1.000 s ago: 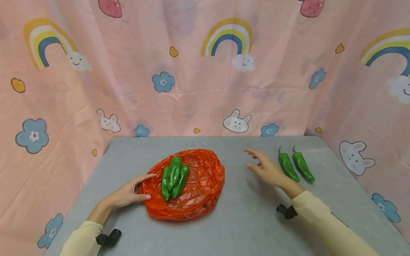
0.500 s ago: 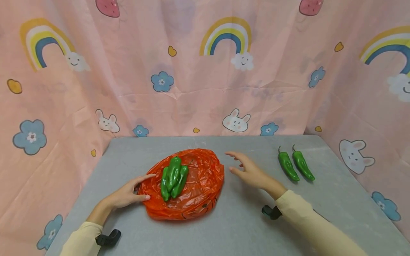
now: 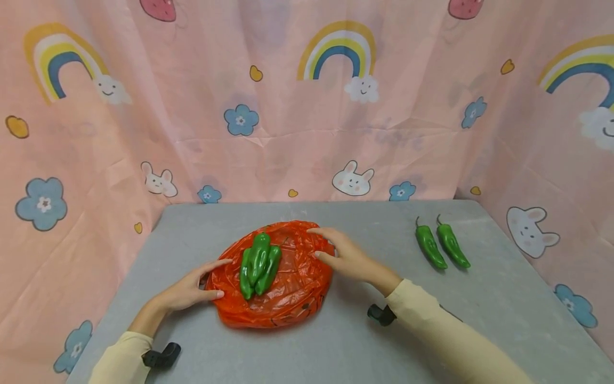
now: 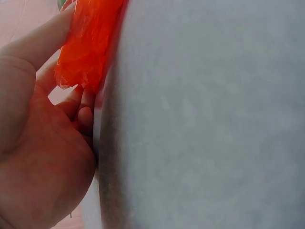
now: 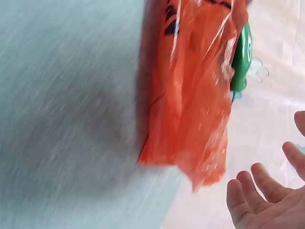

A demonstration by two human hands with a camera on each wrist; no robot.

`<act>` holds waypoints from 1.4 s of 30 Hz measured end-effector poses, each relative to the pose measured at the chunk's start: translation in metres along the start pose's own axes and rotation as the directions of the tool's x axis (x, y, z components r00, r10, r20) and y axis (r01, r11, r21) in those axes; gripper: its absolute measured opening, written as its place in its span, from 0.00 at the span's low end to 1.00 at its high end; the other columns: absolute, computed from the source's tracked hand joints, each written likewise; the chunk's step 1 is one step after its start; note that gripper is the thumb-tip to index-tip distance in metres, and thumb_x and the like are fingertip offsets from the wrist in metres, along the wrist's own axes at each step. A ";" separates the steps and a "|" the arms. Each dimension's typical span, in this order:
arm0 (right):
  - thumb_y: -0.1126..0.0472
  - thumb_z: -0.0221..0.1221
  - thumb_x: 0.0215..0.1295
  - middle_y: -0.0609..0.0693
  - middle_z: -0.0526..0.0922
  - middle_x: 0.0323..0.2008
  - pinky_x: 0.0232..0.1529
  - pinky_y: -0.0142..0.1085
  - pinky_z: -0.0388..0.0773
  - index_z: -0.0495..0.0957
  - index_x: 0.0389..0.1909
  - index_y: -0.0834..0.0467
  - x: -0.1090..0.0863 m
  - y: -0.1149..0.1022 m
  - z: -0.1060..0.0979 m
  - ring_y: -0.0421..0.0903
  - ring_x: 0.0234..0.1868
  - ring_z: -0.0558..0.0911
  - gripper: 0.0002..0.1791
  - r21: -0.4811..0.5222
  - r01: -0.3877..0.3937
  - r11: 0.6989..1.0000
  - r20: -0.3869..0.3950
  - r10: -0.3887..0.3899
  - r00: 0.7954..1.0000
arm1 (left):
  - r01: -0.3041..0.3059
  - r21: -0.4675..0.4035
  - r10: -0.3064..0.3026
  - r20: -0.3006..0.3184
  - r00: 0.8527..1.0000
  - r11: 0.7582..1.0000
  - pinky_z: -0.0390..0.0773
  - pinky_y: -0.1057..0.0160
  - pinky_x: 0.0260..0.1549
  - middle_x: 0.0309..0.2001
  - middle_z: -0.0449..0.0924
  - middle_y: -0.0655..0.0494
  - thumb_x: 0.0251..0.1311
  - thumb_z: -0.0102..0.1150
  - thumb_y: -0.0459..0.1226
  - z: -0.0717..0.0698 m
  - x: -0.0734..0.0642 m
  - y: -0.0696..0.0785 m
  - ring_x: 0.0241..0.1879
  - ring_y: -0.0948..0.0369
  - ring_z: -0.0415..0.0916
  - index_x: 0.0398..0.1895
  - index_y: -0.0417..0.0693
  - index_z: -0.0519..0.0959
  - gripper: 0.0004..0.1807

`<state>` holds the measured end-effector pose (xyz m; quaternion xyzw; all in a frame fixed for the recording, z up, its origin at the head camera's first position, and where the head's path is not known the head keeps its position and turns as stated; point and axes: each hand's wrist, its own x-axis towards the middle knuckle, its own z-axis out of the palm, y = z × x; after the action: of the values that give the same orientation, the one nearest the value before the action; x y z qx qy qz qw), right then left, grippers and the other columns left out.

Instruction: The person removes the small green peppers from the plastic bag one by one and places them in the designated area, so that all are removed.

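Note:
A crinkled orange-red plastic bag lies spread on the grey table, and three green peppers rest together on its left half. At the bag's left edge is my left hand, its thumb and index finger spread apart over the rim. The left wrist view shows that hand against the bag, other fingers loosely bent beside it. My right hand reaches over the bag's right edge with fingers apart. In the right wrist view that hand holds nothing and stands apart from the bag.
Two more green peppers, the left one and the right one, lie side by side at the table's back right. A pink patterned curtain stands behind and along the sides of the table.
My right hand has moved left from near the two separate peppers to the bag's right edge. The left hand stays at the left edge, and the peppers keep their places.

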<state>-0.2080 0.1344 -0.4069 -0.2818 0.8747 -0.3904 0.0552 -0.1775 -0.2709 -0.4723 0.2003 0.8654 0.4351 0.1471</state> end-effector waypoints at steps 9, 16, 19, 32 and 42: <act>0.60 0.57 0.74 0.56 0.68 0.73 0.73 0.60 0.64 0.66 0.73 0.56 0.018 -0.019 0.025 0.58 0.75 0.65 0.28 0.035 0.052 0.998 0.072 -0.055 0.996 | 0.004 -0.002 -0.004 0.000 1.000 1.000 0.52 0.26 0.70 0.76 0.57 0.32 0.64 0.67 0.44 0.000 0.001 0.002 0.75 0.31 0.53 0.76 0.51 0.64 0.39; 0.62 0.56 0.74 0.57 0.67 0.74 0.76 0.57 0.62 0.65 0.74 0.58 0.029 -0.032 0.045 0.56 0.76 0.64 0.29 0.077 0.091 0.993 0.129 -0.100 0.987 | -0.017 0.001 0.017 0.002 1.000 1.000 0.53 0.25 0.68 0.76 0.56 0.30 0.64 0.66 0.43 -0.001 0.000 0.002 0.74 0.29 0.52 0.76 0.48 0.64 0.38; 0.61 0.56 0.75 0.58 0.63 0.75 0.74 0.58 0.63 0.63 0.75 0.56 0.034 -0.036 0.055 0.56 0.76 0.64 0.30 0.094 0.070 0.993 0.154 -0.084 0.985 | -0.014 -0.004 0.014 0.003 1.000 1.000 0.53 0.25 0.69 0.76 0.56 0.30 0.64 0.66 0.43 -0.001 0.001 0.001 0.75 0.30 0.52 0.76 0.48 0.64 0.38; 0.47 0.55 0.75 0.60 0.49 0.79 0.69 0.60 0.69 0.58 0.79 0.43 0.057 -0.056 0.090 0.62 0.75 0.63 0.34 0.004 -0.156 0.988 0.176 0.153 0.972 | 0.003 -0.012 -0.002 0.022 1.000 1.000 0.55 0.25 0.68 0.76 0.56 0.32 0.65 0.65 0.44 0.000 0.002 0.001 0.74 0.30 0.53 0.76 0.51 0.63 0.38; 0.38 0.57 0.70 0.62 0.57 0.76 0.58 0.54 0.79 0.69 0.72 0.44 0.071 -0.070 0.105 0.59 0.65 0.73 0.32 -0.201 -0.223 0.954 0.051 0.237 0.970 | -0.001 -0.011 0.001 0.006 1.000 1.000 0.54 0.24 0.68 0.76 0.57 0.33 0.65 0.66 0.44 0.001 0.002 0.000 0.75 0.31 0.53 0.76 0.53 0.64 0.37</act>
<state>-0.2023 -0.0094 -0.4207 -0.1964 0.9327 -0.2835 0.1052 -0.1785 -0.2692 -0.4733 0.2012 0.8625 0.4392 0.1505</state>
